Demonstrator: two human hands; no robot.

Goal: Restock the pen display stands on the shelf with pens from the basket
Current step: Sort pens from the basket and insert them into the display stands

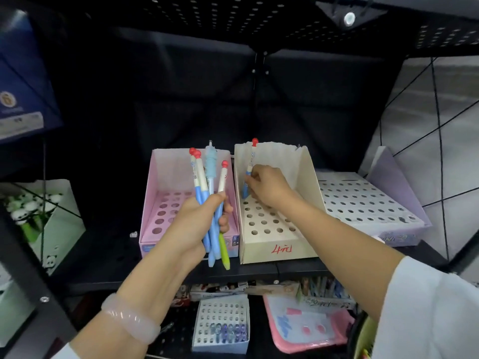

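Your right hand [268,186] pinched one pen [249,169] over the cream stand [305,172], while your left hand [193,224] gripped a loose bundle of pens [211,203] that looked liable to slip.

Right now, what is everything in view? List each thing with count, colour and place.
pink stand: one, pink, shelf left, holes bare
cream stand: one, cream, shelf middle
lilac stand: one, lilac, shelf right, holes bare
single pen: one, red-topped, upright at the cream stand's back row
pen bundle: about five, mostly blue with red tops, before the pink stand
small white stand: one, white, lower shelf
bracelet: one, pale pink, left wrist
left hand: grips the pen bundle
right hand: pinches the single pen
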